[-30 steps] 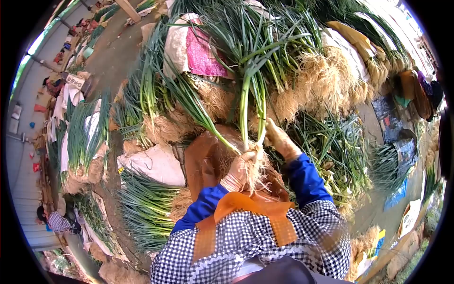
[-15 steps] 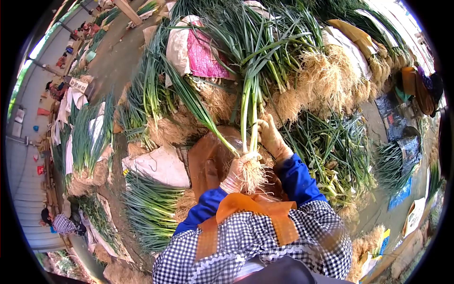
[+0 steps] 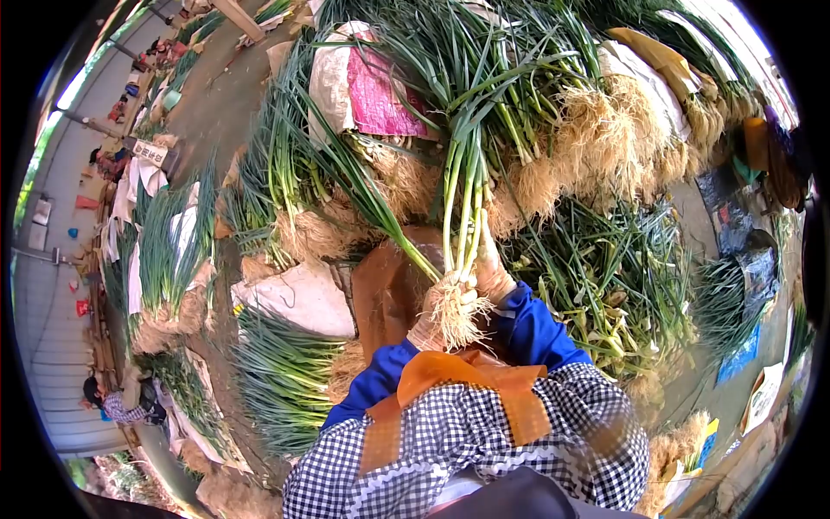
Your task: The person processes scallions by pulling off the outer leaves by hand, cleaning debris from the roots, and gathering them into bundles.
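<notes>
Several long green onions (image 3: pixel 464 195) stand upright in front of my body, with pale hairy roots (image 3: pixel 456 313) hanging at the bottom. My left hand (image 3: pixel 425 327) is closed around their lower ends, partly hidden behind the roots. Against the right side of the same stalks, just above the roots, is my right hand (image 3: pixel 491 275), its fingers closed on them. One onion (image 3: pixel 418 257) leans out to the upper left from the bunch. Brown waterproof cloth (image 3: pixel 380 294) lies beneath my hands.
Rooted onions (image 3: pixel 605 130) are heaped ahead, beside a pink and white sack (image 3: pixel 380 91). Loose green leaves (image 3: pixel 605 285) lie at the right. A pale sack (image 3: pixel 298 298) and an onion bundle (image 3: pixel 281 376) are at the left. Another person (image 3: pixel 125 402) is at the far left.
My right hand has come down and inward, from beside the stalks to close against them near the roots. More stalks now stand together in the bunch. The view has shifted slightly.
</notes>
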